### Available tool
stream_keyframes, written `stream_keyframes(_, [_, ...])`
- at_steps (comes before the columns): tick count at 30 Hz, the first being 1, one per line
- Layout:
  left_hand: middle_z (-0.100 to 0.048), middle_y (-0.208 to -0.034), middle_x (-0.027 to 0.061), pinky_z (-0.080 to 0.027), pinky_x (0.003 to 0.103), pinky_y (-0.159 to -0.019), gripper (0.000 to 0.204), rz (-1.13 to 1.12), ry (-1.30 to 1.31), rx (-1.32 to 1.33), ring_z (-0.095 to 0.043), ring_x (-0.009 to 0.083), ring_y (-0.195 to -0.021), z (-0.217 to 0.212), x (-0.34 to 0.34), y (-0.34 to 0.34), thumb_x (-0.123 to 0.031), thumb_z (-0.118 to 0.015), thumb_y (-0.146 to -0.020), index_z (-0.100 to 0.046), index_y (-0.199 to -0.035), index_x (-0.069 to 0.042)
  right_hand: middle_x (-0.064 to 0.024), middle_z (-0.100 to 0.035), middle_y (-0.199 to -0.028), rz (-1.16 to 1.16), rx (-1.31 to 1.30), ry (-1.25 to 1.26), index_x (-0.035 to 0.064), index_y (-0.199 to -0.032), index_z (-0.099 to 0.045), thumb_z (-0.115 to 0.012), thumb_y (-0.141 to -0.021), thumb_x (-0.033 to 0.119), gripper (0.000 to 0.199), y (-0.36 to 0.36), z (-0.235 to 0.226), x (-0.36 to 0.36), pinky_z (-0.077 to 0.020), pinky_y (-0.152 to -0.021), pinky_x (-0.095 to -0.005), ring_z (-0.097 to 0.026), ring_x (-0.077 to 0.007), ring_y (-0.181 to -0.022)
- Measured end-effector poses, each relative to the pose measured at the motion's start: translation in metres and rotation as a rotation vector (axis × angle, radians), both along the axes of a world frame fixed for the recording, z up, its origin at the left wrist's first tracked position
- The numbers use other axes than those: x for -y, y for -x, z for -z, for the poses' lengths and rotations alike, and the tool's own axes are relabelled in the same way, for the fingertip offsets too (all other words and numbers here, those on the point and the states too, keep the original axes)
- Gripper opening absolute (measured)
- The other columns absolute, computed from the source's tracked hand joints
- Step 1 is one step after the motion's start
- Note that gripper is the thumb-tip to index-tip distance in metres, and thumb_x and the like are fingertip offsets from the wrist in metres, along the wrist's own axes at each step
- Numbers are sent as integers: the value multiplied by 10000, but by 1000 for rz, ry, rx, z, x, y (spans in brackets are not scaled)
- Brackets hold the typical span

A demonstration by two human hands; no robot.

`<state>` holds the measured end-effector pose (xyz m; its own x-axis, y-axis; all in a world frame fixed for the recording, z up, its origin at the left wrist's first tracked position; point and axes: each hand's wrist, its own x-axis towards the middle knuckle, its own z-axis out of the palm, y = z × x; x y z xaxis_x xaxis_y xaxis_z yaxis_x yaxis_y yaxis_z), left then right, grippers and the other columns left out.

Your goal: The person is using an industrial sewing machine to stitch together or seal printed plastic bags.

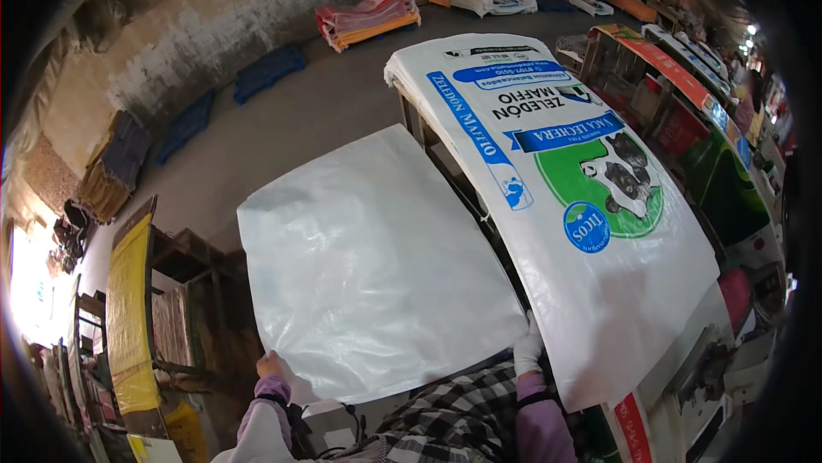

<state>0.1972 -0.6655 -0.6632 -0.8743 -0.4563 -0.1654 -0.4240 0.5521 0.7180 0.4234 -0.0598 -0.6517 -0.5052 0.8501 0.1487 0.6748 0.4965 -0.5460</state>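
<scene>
A plain white plastic woven sack is spread out flat in front of me, its blank side up. My left hand is closed on its near left corner. At the near right corner my right hand, in a white glove, is closed on the sack's edge; its fingertips are partly hidden. Right beside this sack lies a pile of printed white sacks on a bench, the top one showing a cow's head in a green circle and blue bands.
Along the far wall sit folded red and orange sack bundles and blue bundles on the grey floor. A rack with a yellow sheet stands at left. More benches with sacks and machine parts line the right.
</scene>
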Motion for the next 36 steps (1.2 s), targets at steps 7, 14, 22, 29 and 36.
stream_keyframes(7, [-639, -677, 162, -446, 406, -626, 268, 6, -6, 39, -579, 269, -616, -12, -5, -5, -179, -552, -851, -629, -798, 72, -177, -631, -1048, 257, -125, 809, 86, -1291, -518, -506, -779, -75, 537, -10, 42, -13, -509, -822, -358, -607, -292, -950])
stream_keyframes(14, [-450, -1247, 239, -364, 457, -971, 633, 226, 595, -295, -449, 395, -1121, -51, -82, -36, -169, -712, -705, -462, -1273, -44, -148, -653, -959, 97, -97, 449, 121, -1275, -541, -525, -833, 7, 457, -34, 57, 29, -524, -737, -331, -638, -240, -811])
stream_keyframes(22, [-397, -1382, 191, -318, 538, -998, 761, 1728, 988, -368, -380, 411, -1234, -117, -175, -107, -303, -736, -647, -454, -1343, -178, -153, -649, -1019, -18, -184, 249, 109, -1234, -573, -533, -846, 68, 393, -17, 60, 155, -517, -779, -344, -639, -269, -868])
stream_keyframes(29, [-271, -1505, 88, -388, 646, -902, 929, 1463, 913, -360, -182, 406, -1383, 26, -103, -49, -711, -561, -737, -398, -1398, -79, -157, -646, -1072, -66, -232, -30, 98, -1199, -601, -540, -857, 121, 348, -19, 16, 104, -511, -817, -354, -640, -295, -918])
stream_keyframes(36, [-454, -1318, 207, -321, 496, -1028, 573, 1788, 281, -487, -391, 425, -1225, -119, -284, -58, -181, -701, -758, -504, -1291, -110, -150, -656, -1005, 1, -208, 80, 60, -1154, -604, -560, -854, 200, 334, -113, -120, 59, -509, -784, -355, -639, -307, -897])
